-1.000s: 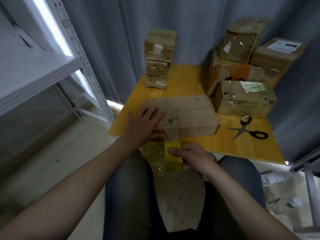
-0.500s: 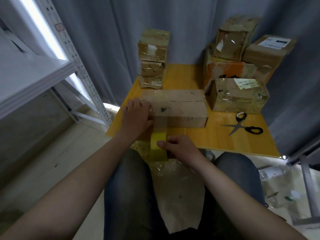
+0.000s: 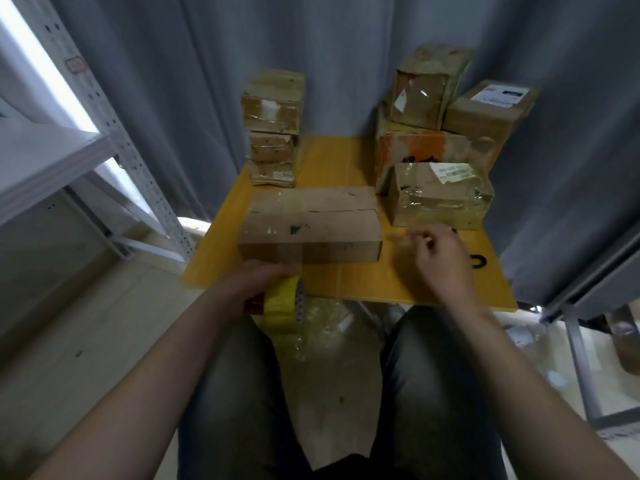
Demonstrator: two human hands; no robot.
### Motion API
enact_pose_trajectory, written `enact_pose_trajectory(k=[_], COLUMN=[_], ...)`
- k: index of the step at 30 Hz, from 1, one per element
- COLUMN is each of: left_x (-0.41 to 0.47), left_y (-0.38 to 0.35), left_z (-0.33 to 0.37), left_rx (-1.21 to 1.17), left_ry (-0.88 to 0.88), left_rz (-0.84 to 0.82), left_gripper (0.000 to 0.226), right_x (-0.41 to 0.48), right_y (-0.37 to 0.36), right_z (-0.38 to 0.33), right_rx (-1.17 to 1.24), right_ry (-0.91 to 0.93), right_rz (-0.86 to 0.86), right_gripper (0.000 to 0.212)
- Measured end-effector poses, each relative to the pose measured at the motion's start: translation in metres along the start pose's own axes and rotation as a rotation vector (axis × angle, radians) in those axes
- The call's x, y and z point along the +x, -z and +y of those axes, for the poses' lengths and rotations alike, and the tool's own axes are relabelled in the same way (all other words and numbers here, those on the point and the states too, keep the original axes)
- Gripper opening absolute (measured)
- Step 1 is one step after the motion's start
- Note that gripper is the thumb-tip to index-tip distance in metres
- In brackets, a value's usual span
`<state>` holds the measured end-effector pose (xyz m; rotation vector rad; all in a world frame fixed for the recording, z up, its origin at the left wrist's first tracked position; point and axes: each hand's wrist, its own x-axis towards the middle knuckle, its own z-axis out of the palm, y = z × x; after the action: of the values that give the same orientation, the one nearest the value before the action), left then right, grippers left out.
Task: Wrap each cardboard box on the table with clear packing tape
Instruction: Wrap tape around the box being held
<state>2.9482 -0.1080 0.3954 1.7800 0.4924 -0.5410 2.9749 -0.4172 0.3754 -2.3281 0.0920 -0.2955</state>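
I see the long brown cardboard box [image 3: 311, 226] lying flat in the middle of the yellow wooden surface [image 3: 346, 157], long side toward me. A shiny band of tape seems to cross its near face left of centre, though it is faint.

My left hand [image 3: 252, 289] is just in front of the box's near left corner, fingers wrapped round the yellow roll of clear packing tape [image 3: 282, 304]. My right hand [image 3: 443, 258] hovers just past the box's right end with its fingers curled. It is blurred, and I cannot tell whether it grips anything. The black scissors [image 3: 479, 260] lie under it, mostly hidden.

I judge the box to be light, with stiff walls that would dent under a hard squeeze. I would steady it with a flat palm on top, or take it by its short ends to turn it. The tape is thin and likely to cling to itself, so I would keep it taut. The roll is rigid and best held through its core.
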Motion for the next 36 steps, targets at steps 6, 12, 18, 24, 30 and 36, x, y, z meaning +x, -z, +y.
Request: enact_pose_trajectory(k=[6, 12, 18, 24, 30, 36], left_x=[-0.003, -0.005, -0.004, -0.007, -0.011, -0.015], left_y=[-0.005, -0.012, -0.013, -0.016, -0.015, -0.002], left_z=[0.004, 0.007, 0.003, -0.005, -0.010, -0.022], left_rx=[0.003, 0.017, -0.021, -0.151, -0.153, -0.093], left_ry=[0.003, 0.015, 0.040, 0.049, -0.021, -0.133], left_rz=[0.005, 0.023, 0.071, 0.156, 0.154, 0.146], left_gripper=[0.031, 0.034, 0.063, 0.050, 0.015, 0.010], right_x=[0.064, 0.061, 0.045, 0.032, 0.026, 0.009], right_y=[0.037, 0.046, 0.048, 0.057, 0.066, 0.051], right_z=[0.090, 0.072, 0.041, 0.017, -0.019, -0.056], right_rx=[-0.568, -0.592, -0.608, -0.559, -0.487, -0.199], right_ry=[-0.095, -0.038, -0.009, -0.046, -0.258, -0.171], right_rz=[-0.356, -0.489, -0.566, -0.744, -1.176, -1.307], right_gripper=[0.050, 0.057, 0.047, 0.023, 0.027, 0.053])
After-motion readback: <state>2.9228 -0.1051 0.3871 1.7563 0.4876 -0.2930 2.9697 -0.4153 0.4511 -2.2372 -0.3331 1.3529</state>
